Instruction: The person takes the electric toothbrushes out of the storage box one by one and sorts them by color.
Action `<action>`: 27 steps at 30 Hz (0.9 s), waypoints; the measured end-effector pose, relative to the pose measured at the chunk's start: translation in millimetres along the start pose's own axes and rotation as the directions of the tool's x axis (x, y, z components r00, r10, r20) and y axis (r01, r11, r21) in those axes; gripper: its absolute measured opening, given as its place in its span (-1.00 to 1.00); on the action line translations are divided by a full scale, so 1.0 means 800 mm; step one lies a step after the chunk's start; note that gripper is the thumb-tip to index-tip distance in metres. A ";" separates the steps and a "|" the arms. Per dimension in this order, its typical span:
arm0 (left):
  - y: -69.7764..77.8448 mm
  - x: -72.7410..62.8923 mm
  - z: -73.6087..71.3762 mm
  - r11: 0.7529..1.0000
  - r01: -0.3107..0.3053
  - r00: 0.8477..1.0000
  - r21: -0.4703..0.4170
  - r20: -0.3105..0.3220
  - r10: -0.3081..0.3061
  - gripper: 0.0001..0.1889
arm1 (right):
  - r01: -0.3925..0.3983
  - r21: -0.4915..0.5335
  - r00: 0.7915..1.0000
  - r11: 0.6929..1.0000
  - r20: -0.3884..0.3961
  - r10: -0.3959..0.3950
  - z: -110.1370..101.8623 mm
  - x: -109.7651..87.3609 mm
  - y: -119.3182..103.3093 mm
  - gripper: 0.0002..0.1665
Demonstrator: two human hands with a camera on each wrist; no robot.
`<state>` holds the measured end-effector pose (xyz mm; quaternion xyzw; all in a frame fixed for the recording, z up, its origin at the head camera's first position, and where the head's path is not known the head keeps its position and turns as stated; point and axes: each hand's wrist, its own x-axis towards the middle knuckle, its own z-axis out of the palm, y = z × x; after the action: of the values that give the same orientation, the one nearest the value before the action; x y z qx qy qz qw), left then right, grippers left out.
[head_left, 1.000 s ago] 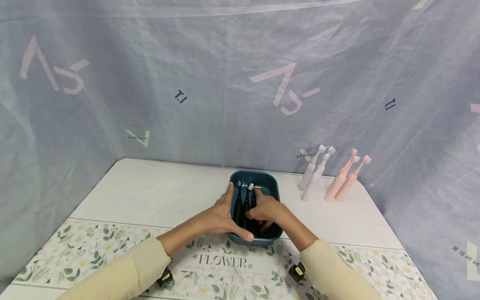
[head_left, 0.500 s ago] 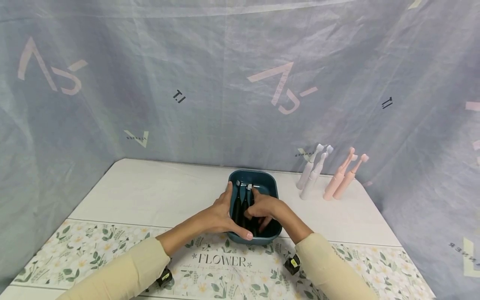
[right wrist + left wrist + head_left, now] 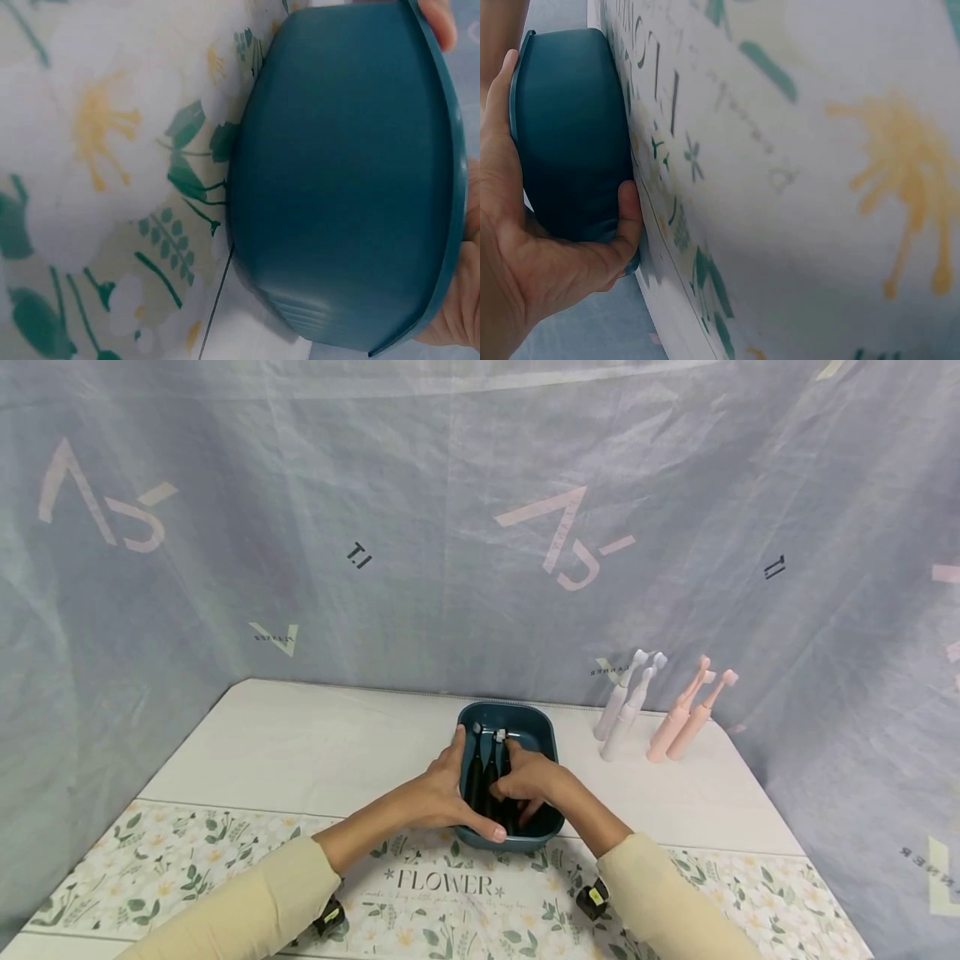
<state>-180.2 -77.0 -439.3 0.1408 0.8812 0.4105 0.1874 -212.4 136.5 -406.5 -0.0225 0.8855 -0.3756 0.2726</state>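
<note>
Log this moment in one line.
left hand: holds teal basin | right hand: inside basin at black toothbrushes, grip unclear | white toothbrushes, pink toothbrushes: standing right of basin

There's room past the left forearm (image 3: pixel 360 833); right of the bin (image 3: pixel 525 715), white toothbrushes (image 3: pixel 620 732) obstruct

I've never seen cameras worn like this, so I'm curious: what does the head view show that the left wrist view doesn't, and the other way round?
Only the head view shows the inside of the tub with black toothbrushes in it, and the white toothbrushes and pink toothbrushes standing to its right.

Only the left wrist view shows a fingertip of the left hand low by the tub's base.

Both show that hand at the tub and the flower-patterned tabletop.
</note>
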 end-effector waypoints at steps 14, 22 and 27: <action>-0.001 0.000 0.002 1.000 -0.002 1.000 0.002 0.002 0.002 0.84 | 0.055 -0.025 0.993 0.998 -0.106 -0.057 -0.002 -0.014 -0.001 0.23; -0.001 0.000 -0.001 1.000 -0.007 1.000 0.004 0.000 0.007 0.84 | 0.082 -0.007 0.983 0.997 -0.167 -0.082 -0.015 -0.028 0.000 0.25; 0.000 0.000 -0.002 1.000 -0.009 1.000 -0.011 0.006 0.009 0.85 | 0.135 0.032 0.976 0.990 -0.174 -0.128 -0.023 -0.036 0.009 0.24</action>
<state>-180.6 -78.3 -438.4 0.1450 0.8777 0.4158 0.1892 -195.6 160.5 -387.6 -0.0426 0.8937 -0.4128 0.1704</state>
